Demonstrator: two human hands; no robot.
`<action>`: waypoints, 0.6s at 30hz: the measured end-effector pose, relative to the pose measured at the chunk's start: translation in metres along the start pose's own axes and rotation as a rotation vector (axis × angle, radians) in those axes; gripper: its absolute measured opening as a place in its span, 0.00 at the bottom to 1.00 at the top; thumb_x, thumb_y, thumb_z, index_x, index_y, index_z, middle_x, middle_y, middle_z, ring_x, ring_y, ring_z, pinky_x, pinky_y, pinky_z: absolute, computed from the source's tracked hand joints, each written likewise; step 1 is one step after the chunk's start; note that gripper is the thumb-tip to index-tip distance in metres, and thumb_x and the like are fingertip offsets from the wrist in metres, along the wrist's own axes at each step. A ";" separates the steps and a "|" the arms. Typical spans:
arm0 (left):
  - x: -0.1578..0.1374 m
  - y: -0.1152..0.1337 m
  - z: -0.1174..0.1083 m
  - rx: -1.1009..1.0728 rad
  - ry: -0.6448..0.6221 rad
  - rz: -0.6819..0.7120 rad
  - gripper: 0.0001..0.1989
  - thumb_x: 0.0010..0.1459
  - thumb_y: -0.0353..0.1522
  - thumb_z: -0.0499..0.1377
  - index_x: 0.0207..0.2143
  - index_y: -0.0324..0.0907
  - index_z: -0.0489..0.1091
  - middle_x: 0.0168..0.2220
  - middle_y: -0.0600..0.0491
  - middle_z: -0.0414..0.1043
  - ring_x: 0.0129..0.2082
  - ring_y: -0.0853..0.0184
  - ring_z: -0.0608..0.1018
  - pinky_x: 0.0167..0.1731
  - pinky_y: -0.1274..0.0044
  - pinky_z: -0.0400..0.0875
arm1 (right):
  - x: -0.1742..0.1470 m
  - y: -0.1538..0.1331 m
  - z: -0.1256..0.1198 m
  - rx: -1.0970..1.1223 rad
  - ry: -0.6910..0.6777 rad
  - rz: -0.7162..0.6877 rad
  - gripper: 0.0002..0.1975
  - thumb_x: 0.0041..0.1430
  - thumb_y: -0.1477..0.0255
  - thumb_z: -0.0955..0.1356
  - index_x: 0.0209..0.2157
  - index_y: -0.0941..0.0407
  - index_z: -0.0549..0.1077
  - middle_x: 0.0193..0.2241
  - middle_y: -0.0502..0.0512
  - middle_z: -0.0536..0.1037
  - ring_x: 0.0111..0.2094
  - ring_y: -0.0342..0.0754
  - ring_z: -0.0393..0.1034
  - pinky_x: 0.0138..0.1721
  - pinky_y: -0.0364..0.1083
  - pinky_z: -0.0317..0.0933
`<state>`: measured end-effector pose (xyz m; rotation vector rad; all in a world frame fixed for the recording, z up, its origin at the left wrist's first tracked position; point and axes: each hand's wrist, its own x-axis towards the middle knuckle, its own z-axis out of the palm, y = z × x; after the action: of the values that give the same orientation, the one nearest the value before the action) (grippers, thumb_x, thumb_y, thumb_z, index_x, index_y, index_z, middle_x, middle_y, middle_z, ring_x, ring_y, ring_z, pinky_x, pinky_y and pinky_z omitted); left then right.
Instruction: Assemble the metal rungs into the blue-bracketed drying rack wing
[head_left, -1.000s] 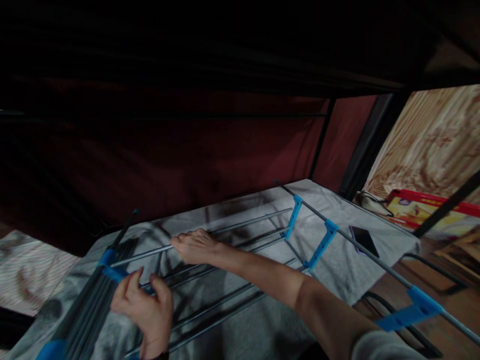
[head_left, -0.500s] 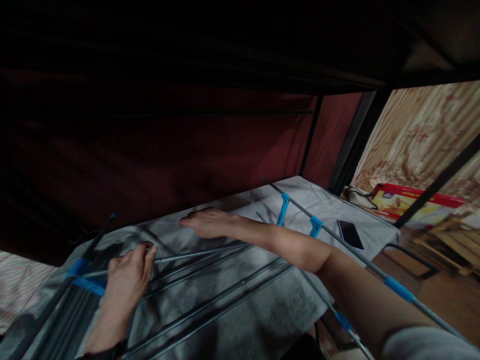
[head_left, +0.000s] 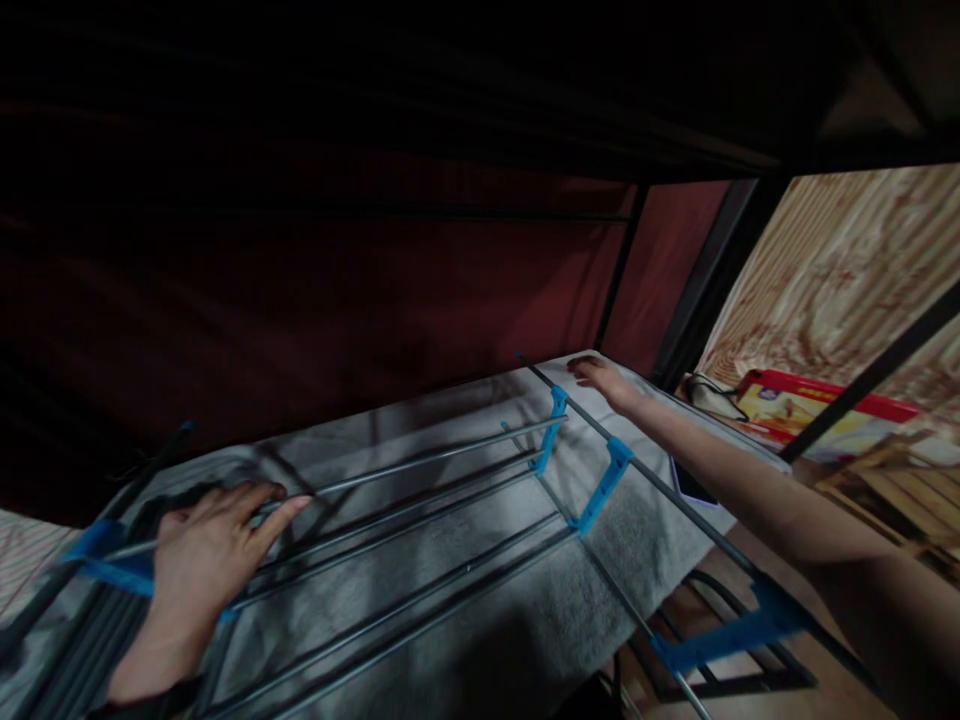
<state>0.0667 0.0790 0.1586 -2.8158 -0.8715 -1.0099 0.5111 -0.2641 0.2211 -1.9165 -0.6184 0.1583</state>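
Note:
My left hand (head_left: pixel 206 550) is closed round a thin grey metal tube (head_left: pixel 420 463), thumb along its near side. This tube runs from a blue plastic connector (head_left: pixel 97 560) at the left to the upper blue bracket (head_left: pixel 553 425) at the right. Whether its right end is seated there I cannot tell. Beyond the right side tube (head_left: pixel 675 505) of the frame, my right hand (head_left: pixel 604 382) reaches over the cloth with its fingers extended, holding nothing visible. More crossbars run below, several meeting a second blue bracket (head_left: pixel 604 490).
A grey cloth (head_left: pixel 517 600) covers the surface under the frame. Several loose tubes (head_left: pixel 97 650) lie at the left. Past my right forearm are a partly hidden phone (head_left: pixel 694 485), a red and yellow box (head_left: pixel 817 405) and a wooden stool (head_left: pixel 892 500). Dark metal posts (head_left: pixel 622 270) stand behind.
My right hand has moved from the middle of the frame to the right, beyond the side tube. The left hand has shifted slightly left, still on the tube. The right-hand brackets now show fully.

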 end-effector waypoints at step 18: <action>0.001 -0.024 0.003 0.246 -0.049 0.114 0.27 0.62 0.42 0.40 0.35 0.62 0.82 0.38 0.48 0.82 0.38 0.51 0.74 0.34 0.67 0.59 | -0.022 0.035 0.060 0.462 -0.311 0.196 0.17 0.61 0.54 0.62 0.33 0.53 0.70 0.29 0.52 0.78 0.31 0.46 0.73 0.40 0.45 0.69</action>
<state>0.0570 0.1007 0.1527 -2.6575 -0.7694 -0.7650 0.4818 -0.2359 0.1606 -1.5075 -0.5394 0.6756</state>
